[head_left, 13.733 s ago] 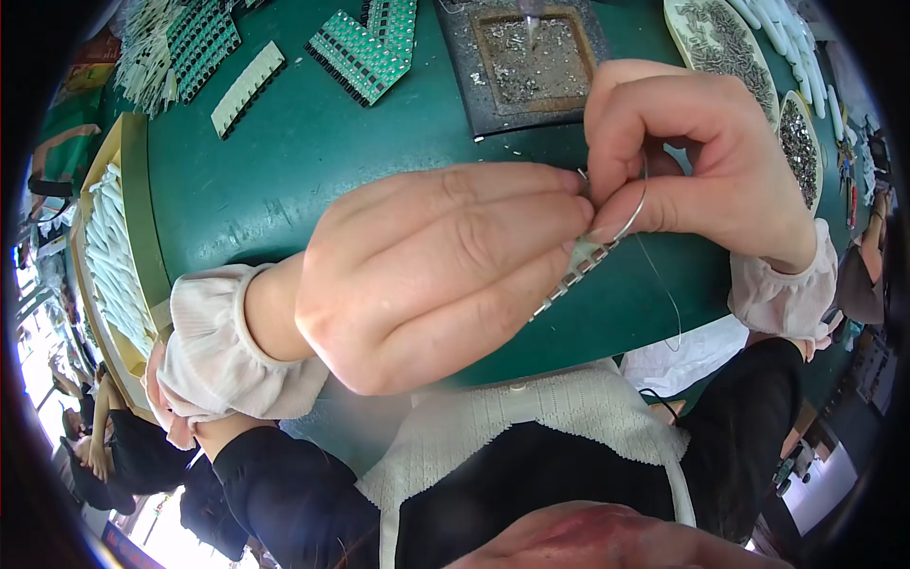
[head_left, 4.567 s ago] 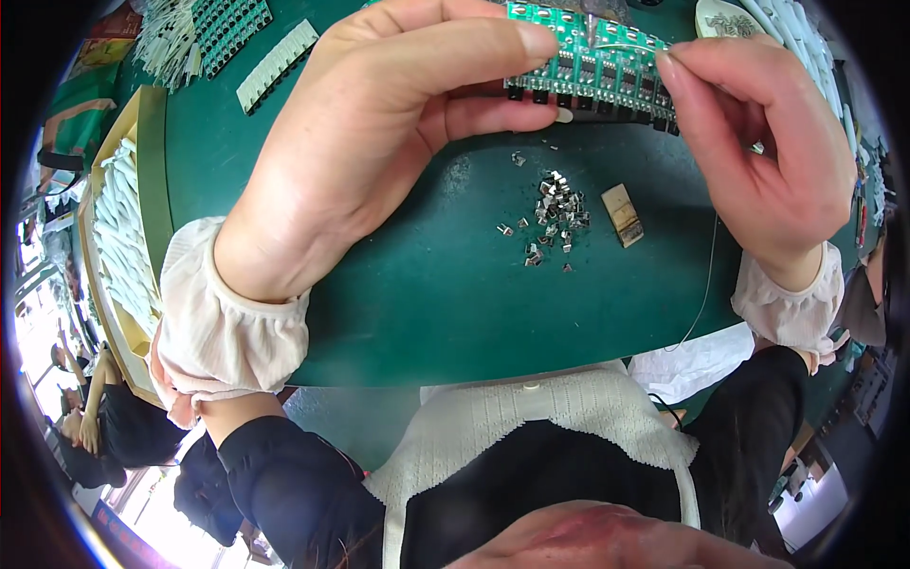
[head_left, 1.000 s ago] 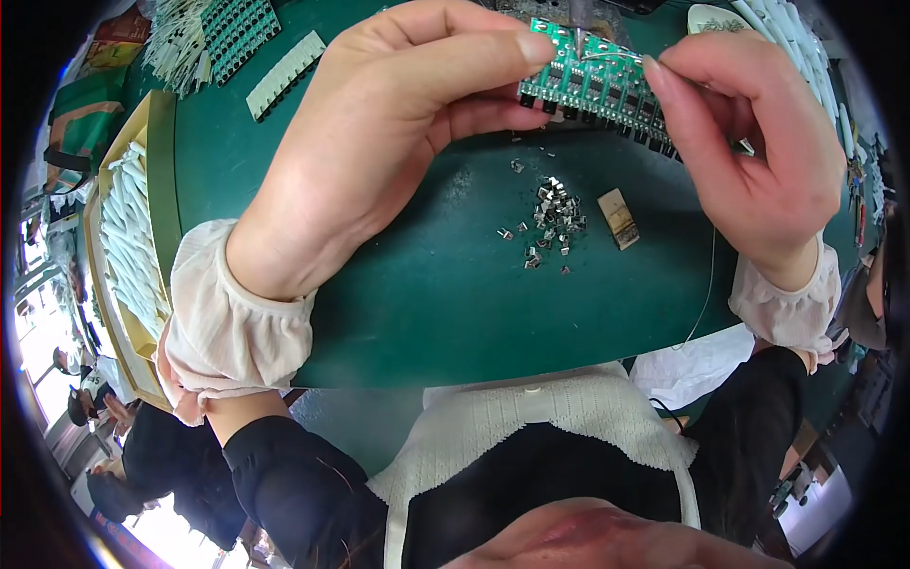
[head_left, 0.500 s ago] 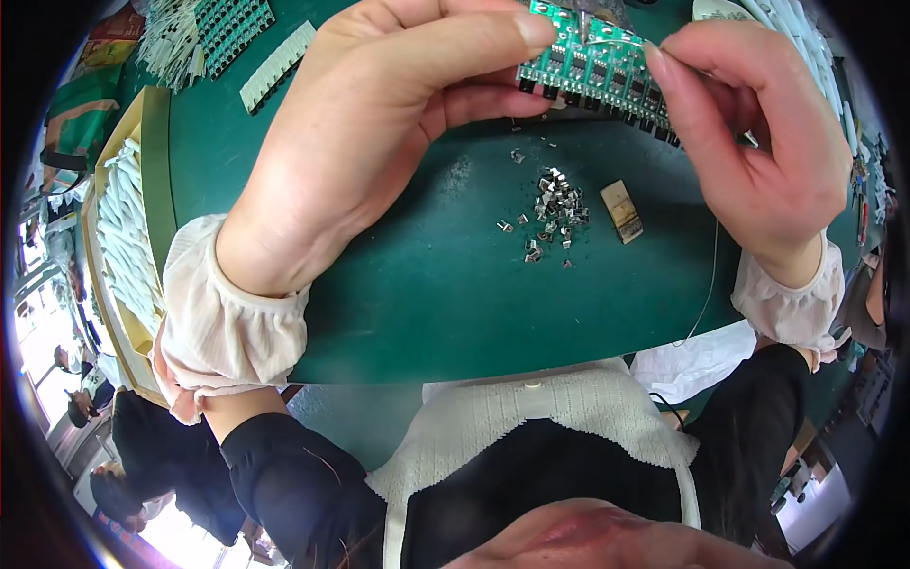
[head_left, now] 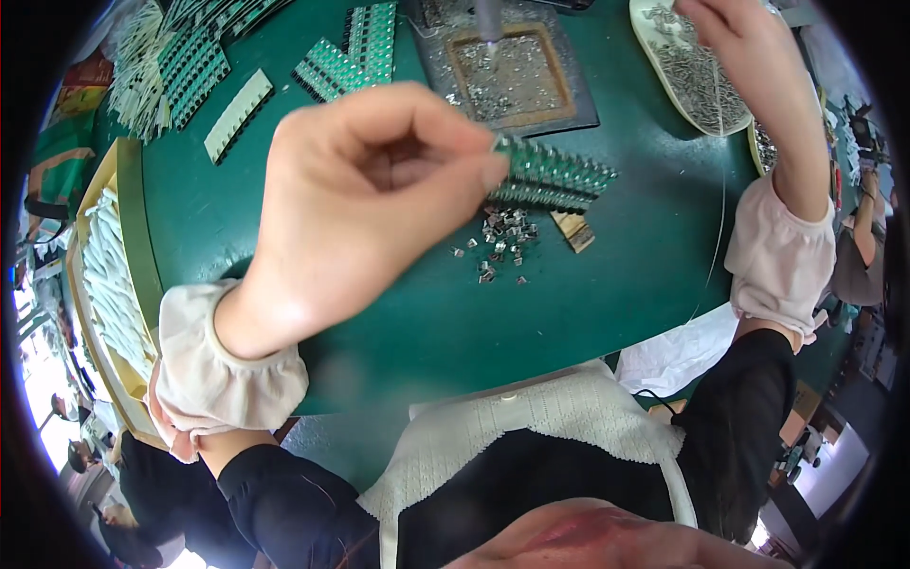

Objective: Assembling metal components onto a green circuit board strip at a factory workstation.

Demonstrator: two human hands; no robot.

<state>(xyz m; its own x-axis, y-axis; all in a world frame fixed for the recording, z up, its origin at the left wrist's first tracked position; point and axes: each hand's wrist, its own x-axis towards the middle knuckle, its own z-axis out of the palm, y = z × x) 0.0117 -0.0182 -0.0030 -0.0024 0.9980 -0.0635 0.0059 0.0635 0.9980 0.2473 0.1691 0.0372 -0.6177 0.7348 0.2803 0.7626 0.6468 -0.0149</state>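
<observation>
My left hand [head_left: 370,204] pinches the end of a green circuit board panel [head_left: 559,175] between thumb and fingers. The panel is tilted, its row of black parts along the lower edge, above a pile of small metal pieces [head_left: 509,232]. At the upper right my right hand [head_left: 758,57] is over an oval tray [head_left: 654,71] of thin metal parts, its fingers closed and partly cut off by the picture's edge. A thin solder wire [head_left: 725,194] runs up to it; the exact grip is hidden. A soldering iron tip [head_left: 488,24] points down over a framed pan [head_left: 578,104] with solder scraps.
Green board panels [head_left: 351,57] and a pale strip [head_left: 239,116] lie at the far left, beside bundled white wires [head_left: 147,71]. A yellow box [head_left: 137,237] of white wrapped pieces stands left. A small tan block [head_left: 573,230] lies by the metal pile. White plastic [head_left: 678,351] hangs at the front edge.
My right hand has left the panel and moved up and right over the tray. My left hand has brought the panel down and left, away from the soldering iron tip. The view has shifted.
</observation>
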